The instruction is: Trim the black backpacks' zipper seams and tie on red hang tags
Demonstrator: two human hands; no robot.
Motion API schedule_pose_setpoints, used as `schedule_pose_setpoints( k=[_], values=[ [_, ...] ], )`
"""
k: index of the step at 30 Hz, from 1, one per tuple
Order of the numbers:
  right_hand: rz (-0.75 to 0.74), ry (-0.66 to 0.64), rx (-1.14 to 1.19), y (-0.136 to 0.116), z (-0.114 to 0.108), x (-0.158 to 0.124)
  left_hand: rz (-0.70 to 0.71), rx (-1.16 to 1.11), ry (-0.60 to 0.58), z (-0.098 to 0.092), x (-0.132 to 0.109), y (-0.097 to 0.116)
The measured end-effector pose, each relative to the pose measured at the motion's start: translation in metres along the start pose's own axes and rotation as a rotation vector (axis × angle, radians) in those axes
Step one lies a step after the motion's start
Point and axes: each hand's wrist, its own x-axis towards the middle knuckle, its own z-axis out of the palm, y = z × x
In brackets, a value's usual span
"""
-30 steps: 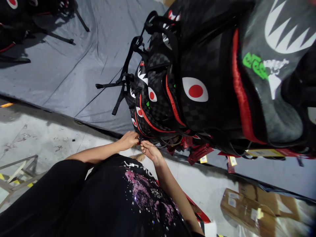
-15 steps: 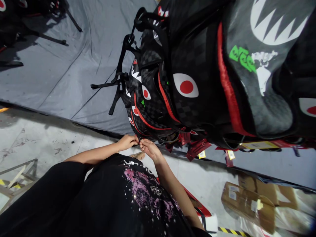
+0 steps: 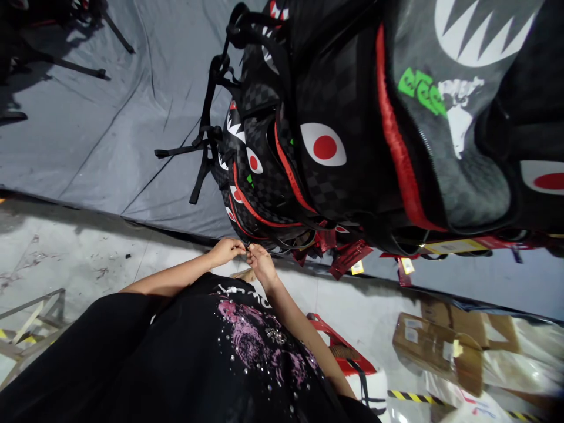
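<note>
Both my hands meet at the lower edge of the nearest black checkered backpack (image 3: 259,202), which has red piping and printed eyes. My left hand (image 3: 227,251) is closed, its fingertips pinched on something small and dark that I cannot make out. Touching the same spot from the right, my right hand (image 3: 261,261) is also closed in a pinch, and what it holds is too small to name. More backpacks (image 3: 348,100) stand in a row to the right, with dark red tags (image 3: 351,258) hanging below them.
A grey sheet covers the table (image 3: 110,117). Other black bags (image 3: 26,35) lie at the upper left. Below are a metal frame (image 3: 33,323), a red and white object (image 3: 348,352), cardboard boxes (image 3: 436,352) and plastic bags (image 3: 524,355) on the floor.
The whole view has shifted slightly, so bags and table sit a little further left and up. Both hands stay together at the bag's edge, their fingers still pinched.
</note>
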Motion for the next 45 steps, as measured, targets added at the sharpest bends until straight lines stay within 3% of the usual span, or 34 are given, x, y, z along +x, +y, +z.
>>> schedule_pose_setpoints(
  k=[15,30,45],
  values=[
    [-0.156,0.117,-0.182,0.01,0.009,0.003,-0.015,0.224,-0.03,0.003,0.002,-0.003],
    [-0.293,0.112,-0.328,0.007,0.009,0.003,-0.138,0.268,0.029,0.003,0.004,0.01],
    [-0.349,0.149,-0.328,0.002,0.006,0.014,-0.101,0.208,-0.007,0.005,0.013,0.02]
  ],
)
